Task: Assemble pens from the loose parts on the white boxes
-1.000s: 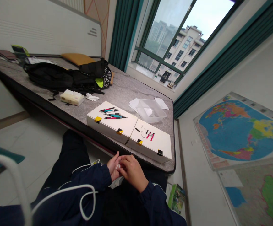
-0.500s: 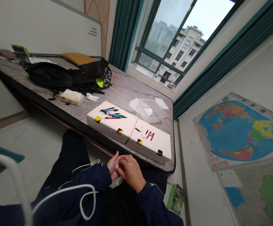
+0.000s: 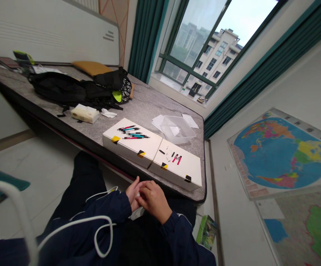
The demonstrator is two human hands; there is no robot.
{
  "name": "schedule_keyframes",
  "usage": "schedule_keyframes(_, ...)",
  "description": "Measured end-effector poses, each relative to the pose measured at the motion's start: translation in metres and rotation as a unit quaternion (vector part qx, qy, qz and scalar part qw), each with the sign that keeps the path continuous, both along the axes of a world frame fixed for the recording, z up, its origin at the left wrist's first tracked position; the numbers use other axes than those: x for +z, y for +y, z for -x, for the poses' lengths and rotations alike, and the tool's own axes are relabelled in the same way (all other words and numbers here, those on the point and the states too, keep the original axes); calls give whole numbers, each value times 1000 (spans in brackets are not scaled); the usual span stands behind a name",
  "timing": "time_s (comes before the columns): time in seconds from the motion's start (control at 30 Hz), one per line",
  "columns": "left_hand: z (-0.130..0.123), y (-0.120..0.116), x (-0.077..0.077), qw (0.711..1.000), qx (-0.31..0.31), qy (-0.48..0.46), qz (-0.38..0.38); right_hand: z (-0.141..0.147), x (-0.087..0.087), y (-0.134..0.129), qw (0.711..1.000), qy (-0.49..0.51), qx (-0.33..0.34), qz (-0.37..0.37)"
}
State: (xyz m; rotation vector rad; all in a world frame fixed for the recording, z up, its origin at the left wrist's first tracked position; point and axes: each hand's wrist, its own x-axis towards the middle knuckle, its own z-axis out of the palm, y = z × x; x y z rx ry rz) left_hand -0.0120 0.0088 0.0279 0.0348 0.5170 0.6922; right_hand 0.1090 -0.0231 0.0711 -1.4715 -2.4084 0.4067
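Observation:
My left hand (image 3: 132,194) and my right hand (image 3: 155,202) meet over my lap, just below the near edge of the bed. The right fingers are bent inward against the left palm and fingers, closed round something too small or hidden to make out. A bit of white shows beneath the hands. In front of them stand two white boxes side by side. On the left box (image 3: 112,129) lie several pens (image 3: 134,133) with red, teal and black bodies. The right box (image 3: 188,168) carries red pen parts (image 3: 177,159) and small black and clear pieces.
Behind the boxes a clear plastic bin (image 3: 184,137) rests among white papers. A tissue pack (image 3: 85,113) and a black backpack (image 3: 63,88) lie farther left on the bed (image 3: 146,99). A white cable (image 3: 105,218) loops across my left sleeve.
My hands stay together over my lap, with only a slight shift of the right fingers. The boxes and pen parts have not moved.

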Motion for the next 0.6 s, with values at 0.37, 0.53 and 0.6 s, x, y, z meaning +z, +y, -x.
schedule_keyframes(0.37, 7, 7, -27, 994, -100, 46, -30, -63, 4, 15, 988, 126, -83, -25)
schedule_keyframes(0.53, 5, 7, -34, 992, -100, 74, -27, -167, -12, 40, 959, 152, -232, -49)
schedule_keyframes(0.6, 3, 7, -35, 991, -104, 78, -25, -206, -25, 52, 948, 123, -289, -47)
